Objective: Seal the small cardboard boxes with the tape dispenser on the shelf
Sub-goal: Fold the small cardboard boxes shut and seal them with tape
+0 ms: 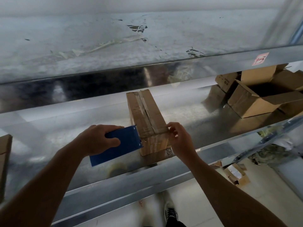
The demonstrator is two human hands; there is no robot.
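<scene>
Box point(147, 115) on the metal shelf point(49, 145), tape across its near end.
Left hand point(96, 140) grips the blue tape dispenser point(126, 143), fingers point(114, 127) curled round it, its front edge right against the box's left side. Right hand point(180, 138) is at the box's top right edge, pinching the tape strip point(157, 131) there. The box sits near the shelf's front lip, pointing away; open cartons point(255, 99) sit far right.

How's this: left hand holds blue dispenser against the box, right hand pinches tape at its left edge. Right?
No. Head view: the right hand pinches tape at the right edge of the box, not left. The left hand holds the blue dispenser against it.
</scene>
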